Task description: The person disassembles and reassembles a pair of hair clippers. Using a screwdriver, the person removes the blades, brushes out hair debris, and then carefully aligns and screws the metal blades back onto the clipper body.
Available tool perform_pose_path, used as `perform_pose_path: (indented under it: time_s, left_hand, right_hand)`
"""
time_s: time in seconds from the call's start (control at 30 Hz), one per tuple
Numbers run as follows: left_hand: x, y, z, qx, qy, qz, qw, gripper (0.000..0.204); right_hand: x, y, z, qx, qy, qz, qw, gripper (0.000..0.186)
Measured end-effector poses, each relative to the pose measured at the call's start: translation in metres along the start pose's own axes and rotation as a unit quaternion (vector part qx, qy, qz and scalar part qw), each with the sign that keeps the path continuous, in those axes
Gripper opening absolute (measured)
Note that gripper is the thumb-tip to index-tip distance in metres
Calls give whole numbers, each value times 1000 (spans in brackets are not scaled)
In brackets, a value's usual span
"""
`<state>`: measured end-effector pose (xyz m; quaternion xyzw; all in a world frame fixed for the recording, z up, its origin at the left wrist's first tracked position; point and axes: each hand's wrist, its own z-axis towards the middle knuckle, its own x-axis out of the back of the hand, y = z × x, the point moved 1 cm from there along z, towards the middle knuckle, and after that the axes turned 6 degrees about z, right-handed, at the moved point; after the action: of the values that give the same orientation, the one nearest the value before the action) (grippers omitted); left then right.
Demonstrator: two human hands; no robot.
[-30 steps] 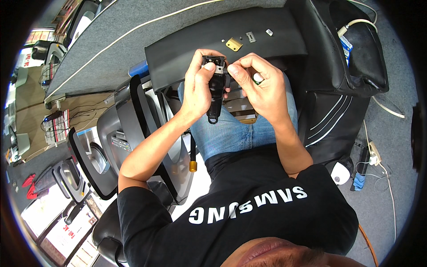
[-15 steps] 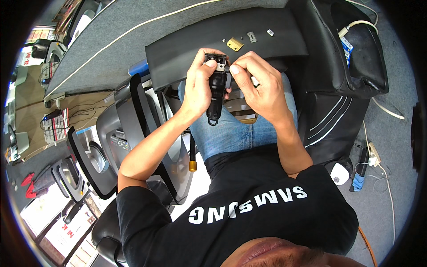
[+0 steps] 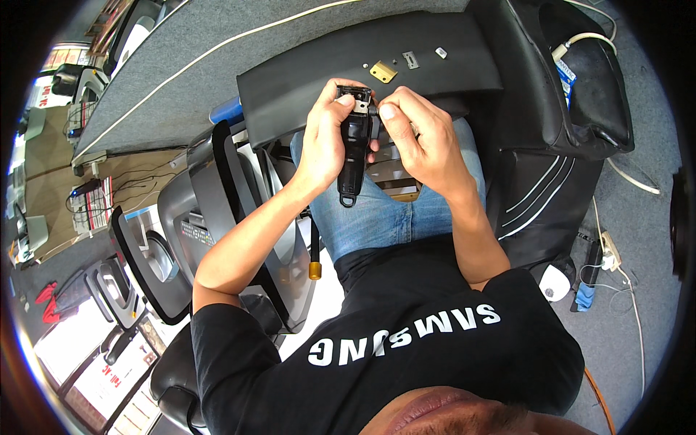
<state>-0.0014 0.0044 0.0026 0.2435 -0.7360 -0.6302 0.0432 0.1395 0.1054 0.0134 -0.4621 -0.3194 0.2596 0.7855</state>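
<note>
A black hair clipper [image 3: 353,156] stands upright in front of me, head end away and hanging loop toward me. My left hand [image 3: 324,138] is wrapped round its body, thumb near the bare metal below the head. My right hand [image 3: 431,145] is closed, with thumb and forefinger pinched at the right side of the clipper head. What those fingers hold, if anything, is hidden. Beyond the hands, a gold clipper blade [image 3: 383,72], a slim silver metal plate [image 3: 410,60] and a small white piece [image 3: 441,53] lie on a black padded surface [image 3: 304,90].
A black armchair [image 3: 525,72] stands at the right, with a white cable and a blue package on it. On my left are a grey and black chair-like frame [image 3: 206,188] and a remote control [image 3: 196,230]. A power strip [image 3: 609,250] lies on the grey carpet.
My right hand has tilted slightly, its fingers shifting a little at the clipper's side. The clipper and left hand have barely moved.
</note>
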Motion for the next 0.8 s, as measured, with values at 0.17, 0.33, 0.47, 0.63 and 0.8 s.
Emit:
perform_pose_path:
  time_s: [0.17, 0.33, 0.47, 0.63, 0.8]
  left_hand:
    - [0, -4, 3, 3, 16, -12, 1000, 34]
    - [0, -3, 2, 2, 12, -5, 1000, 35]
    - [-1, 1, 0, 4, 3, -14, 1000, 28]
    - [0, 1, -2, -4, 17, 27, 999, 27]
    - [0, 1, -3, -15, 19, 69, 997, 34]
  right_hand:
    - [-6, 0, -2, -19, 29, 80, 996, 12]
    - [-7, 1, -2, -20, 34, 87, 995, 12]
    - [-5, 2, -1, 0, 37, 54, 998, 14]
    - [-3, -5, 0, 4, 29, 15, 999, 15]
    - [-3, -4, -1, 6, 15, -1, 1000, 15]
